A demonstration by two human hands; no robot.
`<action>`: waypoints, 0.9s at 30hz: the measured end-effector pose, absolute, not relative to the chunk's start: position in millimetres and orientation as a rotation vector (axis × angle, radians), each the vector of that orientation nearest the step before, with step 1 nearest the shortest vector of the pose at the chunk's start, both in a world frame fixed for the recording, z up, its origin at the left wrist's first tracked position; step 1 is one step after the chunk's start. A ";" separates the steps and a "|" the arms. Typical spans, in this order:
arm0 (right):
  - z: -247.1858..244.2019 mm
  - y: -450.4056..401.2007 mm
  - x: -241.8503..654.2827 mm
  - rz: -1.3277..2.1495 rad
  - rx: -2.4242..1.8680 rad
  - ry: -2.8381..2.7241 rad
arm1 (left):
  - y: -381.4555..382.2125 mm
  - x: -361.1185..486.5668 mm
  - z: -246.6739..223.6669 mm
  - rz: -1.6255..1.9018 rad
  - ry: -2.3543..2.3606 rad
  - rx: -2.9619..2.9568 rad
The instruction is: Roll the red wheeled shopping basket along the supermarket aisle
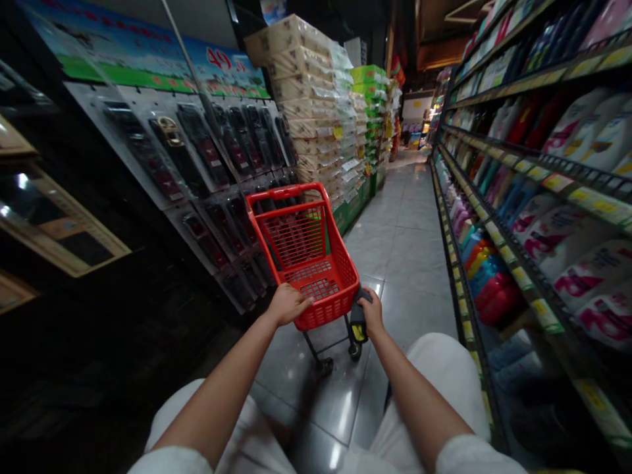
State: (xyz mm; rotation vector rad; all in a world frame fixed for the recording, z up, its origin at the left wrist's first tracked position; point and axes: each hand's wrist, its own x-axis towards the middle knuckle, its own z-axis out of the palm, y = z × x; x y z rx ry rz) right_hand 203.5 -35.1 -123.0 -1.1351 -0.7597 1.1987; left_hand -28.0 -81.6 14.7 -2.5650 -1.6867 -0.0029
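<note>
A red plastic shopping cart on dark wheels stands in front of me, its basket showing bare slotted walls and floor. At the near left corner of its rim, my left hand is closed over the edge, thumb lying along the top. Beside the near right corner, my right hand is wrapped round a dark grey object with a yellow-green patch. What that dark object is I cannot make out, nor whether the hand also touches the cart.
Shelves of bottles line the right side. Packaged belts on a display panel hang at the left, followed by tall stacks of wrapped packs. The grey tiled floor runs between them toward a lit area.
</note>
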 end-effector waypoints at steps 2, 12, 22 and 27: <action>-135.1 -43.2 198.3 1.257 -1.221 -0.724 | -85.1 -27.5 15.3 -0.061 -1.694 -2.578; -137.7 -40.5 202.9 1.148 -1.145 -0.811 | -84.8 -28.8 10.9 -0.192 -1.678 -2.605; -126.0 -27.3 218.0 1.220 -1.100 -0.819 | -79.5 -20.6 13.9 -0.013 -1.670 -2.557; -143.5 -31.8 218.2 1.258 -1.078 -0.789 | -77.0 -16.0 13.5 0.002 -1.681 -2.538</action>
